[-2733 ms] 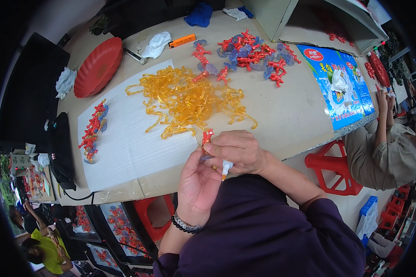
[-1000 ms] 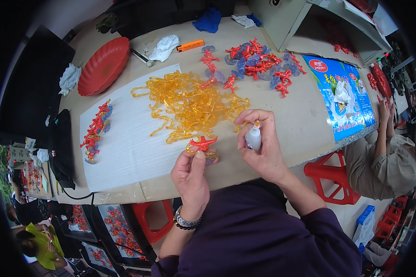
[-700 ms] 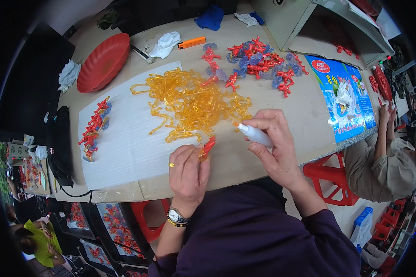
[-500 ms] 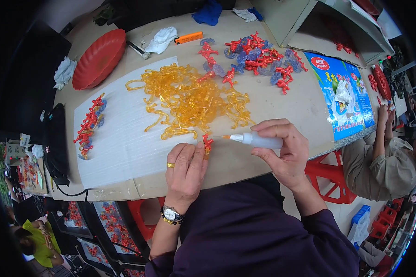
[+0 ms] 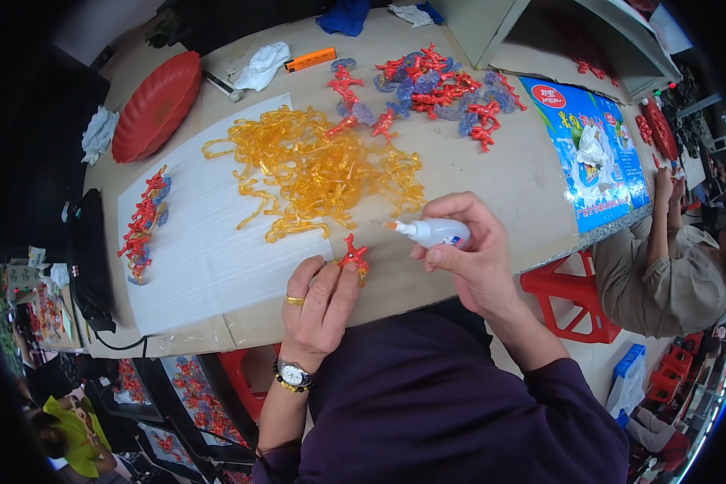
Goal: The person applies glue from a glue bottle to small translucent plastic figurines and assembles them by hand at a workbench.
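My left hand [image 5: 319,302] lies at the table's near edge, its fingertips closed on a small red toy figure [image 5: 353,254] with a yellow part beneath it. In my right hand [image 5: 480,254] is a white squeeze bottle [image 5: 441,233], tilted so its thin orange-based tip points left. The tip hangs beyond the red figure, a short gap away. Past my hands sits a tangled heap of translucent yellow pieces [image 5: 306,173]. A row of red figures with blue and yellow parts [image 5: 147,222] lies on the white foam sheet [image 5: 198,242] at left.
More red and blue figures [image 5: 436,89] are piled at the far side. A red scalloped dish [image 5: 157,105], a white cloth [image 5: 262,66] and an orange box [image 5: 310,59] stand back left. At right are a blue printed sheet [image 5: 593,153], a red stool [image 5: 569,298] and another person's arm [image 5: 660,210].
The bottle's tip has drawn back from the red figure, and more of the figure shows by my left fingertips. The whole view has shifted slightly.
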